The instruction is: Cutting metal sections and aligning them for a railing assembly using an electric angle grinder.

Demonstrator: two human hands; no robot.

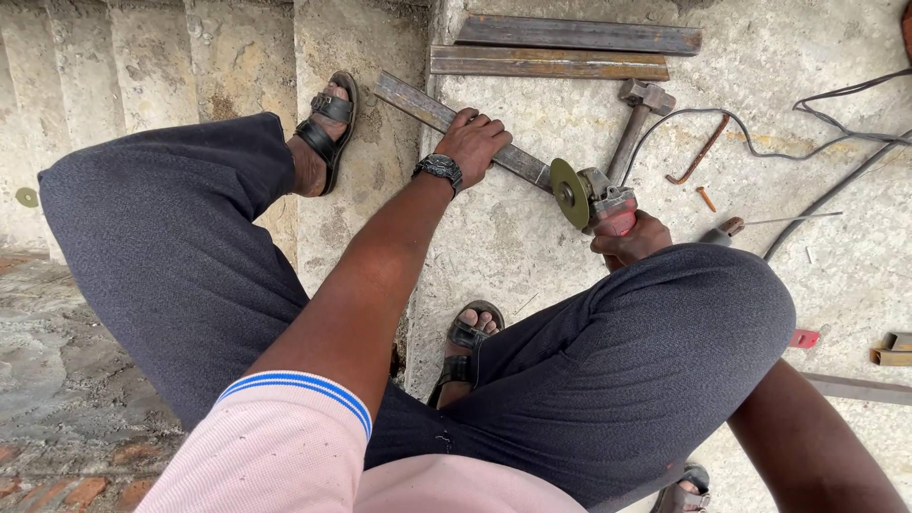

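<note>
At the far left, worn concrete steps [142,66] drop away, and a sandalled foot [323,128] rests on the step edge at about eleven o'clock from the view's centre. Next comes the left hand [472,140], wristwatch [439,169] on its wrist, pressed palm-down with fingers spread over a rusty steel bar [418,104], pinning it to the concrete slab [532,247]. The bar's long axis runs from ten o'clock to four o'clock, its lower end reaching under the cutting disc [568,193]. That disc belongs to an angle grinder [600,198], which lies at about four o'clock from the left hand, just beside the bar's end. The right hand [632,239] is clamped around the grinder's red body, partly hidden behind the right knee. So the left hand is nearer the bar's middle, and the right hand nearer its lower end. Further right, two more steel bars [560,47] lie at twelve o'clock, then a hammer [638,119], a bent rusty rod [698,152], and black cables [836,142] trailing to three o'clock.
</note>
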